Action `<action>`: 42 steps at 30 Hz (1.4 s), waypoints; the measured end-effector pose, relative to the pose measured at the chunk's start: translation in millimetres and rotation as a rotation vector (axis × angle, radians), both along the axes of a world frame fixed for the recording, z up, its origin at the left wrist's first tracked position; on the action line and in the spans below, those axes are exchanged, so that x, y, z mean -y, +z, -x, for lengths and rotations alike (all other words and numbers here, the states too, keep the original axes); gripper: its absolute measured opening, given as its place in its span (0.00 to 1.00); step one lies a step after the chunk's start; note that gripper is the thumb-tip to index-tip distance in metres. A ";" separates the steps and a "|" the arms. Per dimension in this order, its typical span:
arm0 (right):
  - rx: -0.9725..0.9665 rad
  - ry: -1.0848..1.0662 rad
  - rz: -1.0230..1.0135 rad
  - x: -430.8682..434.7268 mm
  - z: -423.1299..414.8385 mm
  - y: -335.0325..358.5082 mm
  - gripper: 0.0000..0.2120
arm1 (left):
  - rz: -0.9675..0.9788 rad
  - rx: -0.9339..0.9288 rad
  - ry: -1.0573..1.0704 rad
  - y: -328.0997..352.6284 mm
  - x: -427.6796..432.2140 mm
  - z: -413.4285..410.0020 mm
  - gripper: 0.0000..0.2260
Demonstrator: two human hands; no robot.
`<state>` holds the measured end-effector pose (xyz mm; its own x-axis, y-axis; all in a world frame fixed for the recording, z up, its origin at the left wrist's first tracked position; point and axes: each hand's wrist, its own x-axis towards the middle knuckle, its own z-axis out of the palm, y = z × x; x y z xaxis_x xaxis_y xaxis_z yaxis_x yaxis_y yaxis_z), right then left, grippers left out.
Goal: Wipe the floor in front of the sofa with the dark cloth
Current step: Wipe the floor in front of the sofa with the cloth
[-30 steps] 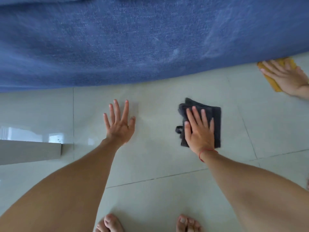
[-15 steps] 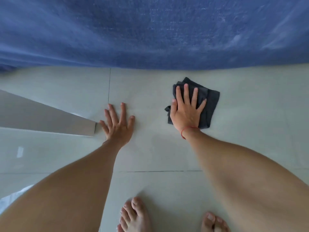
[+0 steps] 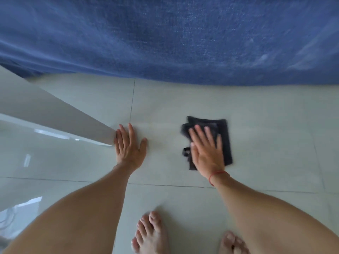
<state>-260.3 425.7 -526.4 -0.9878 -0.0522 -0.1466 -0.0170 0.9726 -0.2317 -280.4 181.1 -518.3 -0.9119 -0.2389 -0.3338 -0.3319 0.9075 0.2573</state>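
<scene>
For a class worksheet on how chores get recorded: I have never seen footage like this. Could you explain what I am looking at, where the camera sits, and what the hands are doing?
There is no machine here. The camera is worn on a person's head and looks down at their own bare arms and feet. The right hand presses flat on a folded dark cloth lying on the pale tiled floor. The left hand rests flat on the tiles and holds nothing. The blue sofa fills the top.

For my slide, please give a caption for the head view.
Right hand presses dark cloth on floor before blue sofa.
</scene>
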 end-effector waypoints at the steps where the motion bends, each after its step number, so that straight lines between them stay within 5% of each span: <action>1: 0.004 -0.115 -0.006 -9.8 1.0 -1.5 0.24 | -0.002 0.015 -0.013 -1.1 2.7 -4.6 0.33; 9: 0.040 -0.348 -0.003 17.1 44.0 -2.0 0.24 | -0.004 -0.006 -0.058 -6.4 6.2 -11.1 0.32; 18: 0.001 0.129 0.033 118.4 103.4 -0.2 0.24 | 0.022 0.024 -0.091 -12.9 10.6 -9.4 0.32; 25: -0.035 0.428 0.042 120.7 63.4 -3.8 0.24 | 0.003 0.083 -0.088 -10.0 12.3 -8.0 0.33; 33: -0.053 0.348 0.102 78.7 -33.4 -8.1 0.22 | 0.006 0.124 -0.083 -6.8 11.8 -5.4 0.33; 42: -0.052 0.077 0.081 94.4 38.8 -6.8 0.23 | 0.003 0.060 -0.067 -13.2 9.1 -7.2 0.32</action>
<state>-299.1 331.4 -533.3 -0.9866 -0.1374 -0.0876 -0.1045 0.9460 -0.3068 -273.2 172.0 -531.5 -0.9042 -0.1791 -0.3877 -0.2852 0.9290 0.2360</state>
